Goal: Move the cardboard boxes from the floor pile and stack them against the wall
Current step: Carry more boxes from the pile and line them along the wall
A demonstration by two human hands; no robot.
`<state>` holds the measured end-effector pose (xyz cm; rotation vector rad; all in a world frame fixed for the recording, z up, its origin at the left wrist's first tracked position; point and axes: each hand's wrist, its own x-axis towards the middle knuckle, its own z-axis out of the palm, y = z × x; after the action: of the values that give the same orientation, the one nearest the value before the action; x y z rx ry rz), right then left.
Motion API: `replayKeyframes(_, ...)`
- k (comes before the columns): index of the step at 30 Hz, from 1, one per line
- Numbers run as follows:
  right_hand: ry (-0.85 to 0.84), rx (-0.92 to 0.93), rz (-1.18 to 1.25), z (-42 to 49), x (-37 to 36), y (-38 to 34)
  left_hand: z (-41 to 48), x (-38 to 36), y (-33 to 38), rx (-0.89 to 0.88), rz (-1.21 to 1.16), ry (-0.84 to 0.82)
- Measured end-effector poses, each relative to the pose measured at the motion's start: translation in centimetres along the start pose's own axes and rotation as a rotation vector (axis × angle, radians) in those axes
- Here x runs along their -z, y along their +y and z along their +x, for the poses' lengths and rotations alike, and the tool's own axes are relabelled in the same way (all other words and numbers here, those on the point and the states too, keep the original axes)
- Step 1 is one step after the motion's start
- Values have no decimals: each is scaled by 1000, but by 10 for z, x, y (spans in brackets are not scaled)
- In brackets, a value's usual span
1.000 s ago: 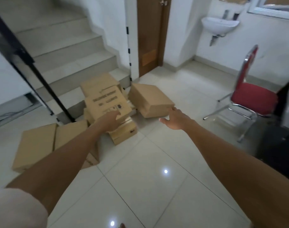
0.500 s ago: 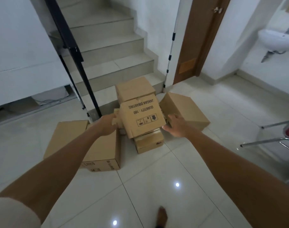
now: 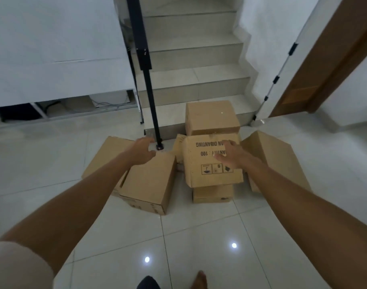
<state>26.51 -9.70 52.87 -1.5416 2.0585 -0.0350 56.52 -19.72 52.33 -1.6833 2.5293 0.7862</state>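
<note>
Here the cardboard boxes (image 3: pixel 151 184) lie heaped around the foot of the black post (image 3: pixel 155 122). The printed box (image 3: pixel 207 172), right of the post, rests askew on a smaller box (image 3: pixel 211 195) and may slide off if tugged unevenly. The right hand (image 3: pixel 233 156) over it and the left hand (image 3: pixel 142 152) beside the post both have spread fingers, gripping nothing. Stairs (image 3: pixel 195 59) rise behind the post, and the glossy tiled floor (image 3: pixel 199 236) looks slippery.

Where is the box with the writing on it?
In the head view, the printed box lies mid-pile below the stairs, on a smaller box, with the right hand over it and a tilted box to its right.
</note>
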Motion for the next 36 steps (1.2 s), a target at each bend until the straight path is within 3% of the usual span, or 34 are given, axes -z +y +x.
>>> replayKeyframes(23,-145,178,-87,251,-23,-236,118,105,-260,382,-150,87)
replayKeyframes(30,-227,233,-149,361,-42,-278,172,88,-321,591,-302,105)
replayKeyframes(36,-320,211,-118,459,-104,-322,221,33,-379,775,-459,62)
